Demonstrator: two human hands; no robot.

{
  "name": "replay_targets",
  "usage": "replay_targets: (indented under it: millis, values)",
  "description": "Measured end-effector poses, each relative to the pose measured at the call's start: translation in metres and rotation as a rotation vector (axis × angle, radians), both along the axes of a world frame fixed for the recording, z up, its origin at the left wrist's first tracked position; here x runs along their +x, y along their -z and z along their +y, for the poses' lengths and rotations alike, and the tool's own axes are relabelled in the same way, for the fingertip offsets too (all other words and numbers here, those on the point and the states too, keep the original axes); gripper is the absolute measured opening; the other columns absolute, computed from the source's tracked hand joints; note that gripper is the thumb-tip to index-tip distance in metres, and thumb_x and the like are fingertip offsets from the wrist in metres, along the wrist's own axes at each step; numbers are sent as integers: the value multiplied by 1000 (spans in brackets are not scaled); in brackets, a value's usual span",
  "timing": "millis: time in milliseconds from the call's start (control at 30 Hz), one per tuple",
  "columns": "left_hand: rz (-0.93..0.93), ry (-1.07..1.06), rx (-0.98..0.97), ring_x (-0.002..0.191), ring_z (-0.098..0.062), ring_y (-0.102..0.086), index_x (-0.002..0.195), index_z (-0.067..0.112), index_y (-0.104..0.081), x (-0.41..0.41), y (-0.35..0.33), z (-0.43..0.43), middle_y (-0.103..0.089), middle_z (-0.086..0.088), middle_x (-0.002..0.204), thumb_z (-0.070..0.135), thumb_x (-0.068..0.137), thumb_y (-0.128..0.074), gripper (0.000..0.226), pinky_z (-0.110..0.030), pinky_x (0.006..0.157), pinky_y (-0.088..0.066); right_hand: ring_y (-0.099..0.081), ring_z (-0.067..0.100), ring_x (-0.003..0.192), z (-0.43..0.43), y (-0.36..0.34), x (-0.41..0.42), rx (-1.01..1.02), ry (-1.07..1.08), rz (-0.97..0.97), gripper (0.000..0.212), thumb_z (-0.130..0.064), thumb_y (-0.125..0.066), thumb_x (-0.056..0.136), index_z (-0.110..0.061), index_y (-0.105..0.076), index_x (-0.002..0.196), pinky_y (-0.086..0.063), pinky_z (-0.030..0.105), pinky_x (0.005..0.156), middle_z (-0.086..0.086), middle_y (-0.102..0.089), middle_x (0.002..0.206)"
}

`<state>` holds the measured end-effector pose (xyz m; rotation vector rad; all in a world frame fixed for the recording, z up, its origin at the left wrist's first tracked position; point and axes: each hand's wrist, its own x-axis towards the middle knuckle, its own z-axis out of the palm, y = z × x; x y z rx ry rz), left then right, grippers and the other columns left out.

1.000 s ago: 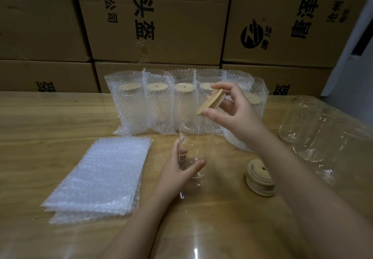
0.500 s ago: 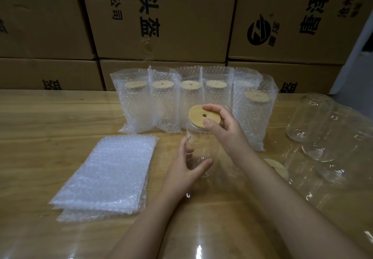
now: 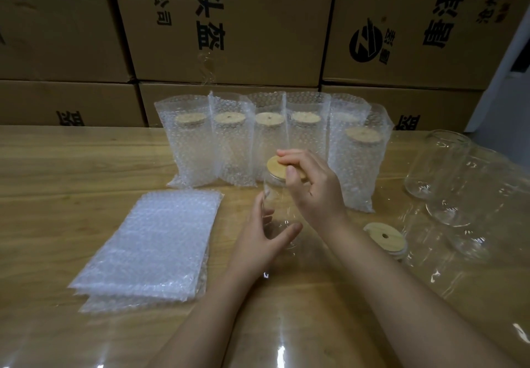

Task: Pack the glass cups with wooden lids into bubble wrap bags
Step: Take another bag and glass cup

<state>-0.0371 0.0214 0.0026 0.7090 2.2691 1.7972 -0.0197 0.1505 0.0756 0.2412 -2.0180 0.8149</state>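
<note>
So the glass cup (image 3: pixel 279 209) sits dead centre of the table (image 3: pixel 71 172), upright, with both hands on it. The left hand (image 3: pixel 258 241) is wrapped round the lower half of the glass: thumb on the near side, and you can see the other fingers curved round the far side through the glass. It's a loose-ish half-closed grip, not a fist. I honestly can't tell if the base is resting on the wood or lifted a touch.

The right hand (image 3: pixel 312 186) comes in from 4 o'clock and is up top on the wooden lid (image 3: pixel 279 168), which sits on the cup's mouth. The fingers are curled over the top of the lid, with the thumb tip against its near edge, so it's pinching the lid rather than lying flat on it.

Around the cup:
- at 8 o'clock, a stack of flat bubble wrap bags (image 3: pixel 149 247), near but not touching the left hand
- at 12 o'clock, a row of bagged cups (image 3: pixel 232 143) standing upright, lids showing through the open bag tops, with one more bagged cup (image 3: pixel 361 166) at 2 o'clock, just behind the right hand
- at 3 o'clock, a little pile of spare lids (image 3: pixel 385 237), just beside the right forearm
- farther out at 2 to 3 o'clock, empty glass cups (image 3: pixel 438 166) bunched together

Cardboard boxes (image 3: pixel 229 23) are stacked along the back.
</note>
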Motion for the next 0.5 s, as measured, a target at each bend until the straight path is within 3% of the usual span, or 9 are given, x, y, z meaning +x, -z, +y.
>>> replay_targets:
  millis: [100, 200, 267, 333, 433, 500]
  values:
    - [-5, 1, -6, 117, -12, -56, 144, 48, -20, 0, 0, -1, -48, 9, 128, 73, 59, -70, 101, -41, 99, -49, -59, 4, 102, -13, 3, 0, -228, -37, 9, 30, -28, -47, 88, -7, -68, 94, -47, 23, 87, -2, -65, 103]
    - [-65, 69, 139, 124, -18, -53, 145, 36, -31, 0, -4, -2, -52, 4, 133, 55, 65, -73, 92, -43, 103, -46, -53, -3, 109, -22, 12, 5, -439, -79, -81, 40, -42, -54, 82, -22, -59, 115, -42, 14, 91, -15, -57, 114]
    - [-115, 7, 348, 127, -14, -53, 131, 31, -51, 0, -9, -6, -63, 9, 125, 40, 73, -66, 60, -27, 101, -45, -52, -7, 113, -22, 18, 9, -557, -145, -164, 59, -49, -63, 74, -31, -48, 127, -40, 9, 90, -22, -55, 121]
    - [-43, -73, 433, 118, 0, -57, 117, 36, -56, 4, -19, -10, -67, 18, 115, 43, 75, -62, 43, -10, 88, -45, -51, -8, 116, -21, 30, 14, -676, -210, -248, 77, -51, -72, 65, -30, -44, 133, -41, 8, 92, -20, -57, 124]
    - [16, -138, 476, 112, 0, -59, 117, 37, -54, 8, -39, -5, -63, 14, 117, 41, 81, -70, 40, -7, 81, -46, -49, 3, 125, -15, 54, 21, -692, -240, -397, 77, -29, -83, 68, -28, -42, 134, -42, 17, 98, -8, -54, 132]
    - [29, -149, 413, 114, -2, -56, 124, 33, -48, 8, -54, 6, -58, 11, 122, 41, 80, -68, 49, -7, 81, -46, -51, 10, 124, -13, 67, 23, -708, -235, -510, 73, -13, -80, 75, -30, -39, 132, -45, 19, 92, 1, -51, 131]
